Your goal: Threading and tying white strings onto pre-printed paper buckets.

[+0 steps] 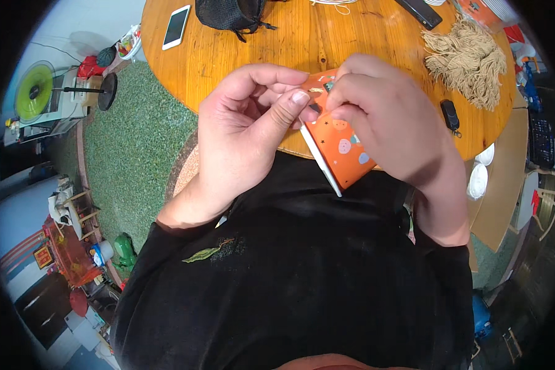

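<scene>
An orange notebook-like thing (pixel 342 151) with small printed pictures and a white edge lies tilted at the near table edge, partly over my lap. My left hand (pixel 246 120) is at its left side, the fingers curled and the thumb pressed toward them. A small dark bit shows by those fingertips, too small to name. Over the orange cover, my right hand (pixel 385 114) is closed in a pinch, its fingertips close to the left ones. What the right fingers hold is hidden, and that hand covers the notebook's upper right part.
On the round wooden table (pixel 345 37) are a white phone (pixel 176 28), a black mesh pouch (pixel 228 13), a tan yarn bundle (pixel 465 58), a black case (pixel 419 12) and a small black key fob (pixel 450 115). A green fan (pixel 34 90) stands far left. Cardboard (pixel 499 179) leans at the right.
</scene>
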`<state>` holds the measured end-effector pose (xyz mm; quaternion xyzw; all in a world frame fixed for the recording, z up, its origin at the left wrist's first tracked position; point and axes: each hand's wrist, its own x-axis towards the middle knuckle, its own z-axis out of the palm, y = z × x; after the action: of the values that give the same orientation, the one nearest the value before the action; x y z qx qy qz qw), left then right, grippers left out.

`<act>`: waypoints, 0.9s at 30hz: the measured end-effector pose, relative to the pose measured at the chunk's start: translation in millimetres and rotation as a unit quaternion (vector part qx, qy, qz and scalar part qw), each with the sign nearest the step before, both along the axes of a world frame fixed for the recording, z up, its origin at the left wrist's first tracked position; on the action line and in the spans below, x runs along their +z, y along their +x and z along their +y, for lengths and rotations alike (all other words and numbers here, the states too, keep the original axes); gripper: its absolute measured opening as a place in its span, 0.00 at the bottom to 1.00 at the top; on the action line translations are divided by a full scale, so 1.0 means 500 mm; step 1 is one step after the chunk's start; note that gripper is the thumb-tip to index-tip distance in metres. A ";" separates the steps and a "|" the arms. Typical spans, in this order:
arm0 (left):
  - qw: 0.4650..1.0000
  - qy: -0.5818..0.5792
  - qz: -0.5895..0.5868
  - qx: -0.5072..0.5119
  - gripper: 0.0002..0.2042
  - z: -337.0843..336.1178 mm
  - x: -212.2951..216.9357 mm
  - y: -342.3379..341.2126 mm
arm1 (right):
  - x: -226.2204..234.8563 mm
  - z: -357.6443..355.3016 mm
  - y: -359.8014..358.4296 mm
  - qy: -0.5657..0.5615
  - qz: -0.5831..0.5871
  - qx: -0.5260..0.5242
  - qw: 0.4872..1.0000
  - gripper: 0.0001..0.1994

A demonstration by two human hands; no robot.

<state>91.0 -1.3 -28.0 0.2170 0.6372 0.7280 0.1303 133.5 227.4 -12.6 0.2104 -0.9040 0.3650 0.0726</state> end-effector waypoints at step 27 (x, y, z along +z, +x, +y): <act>1.000 0.020 -0.015 0.006 0.09 -0.006 -0.013 0.008 | -0.007 -0.039 0.006 0.122 0.135 -0.046 0.982 0.06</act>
<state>95.1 -4.4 -34.6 0.2052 0.6221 0.7441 0.1310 136.6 208.1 -16.3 0.2237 -0.9323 0.2160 0.1847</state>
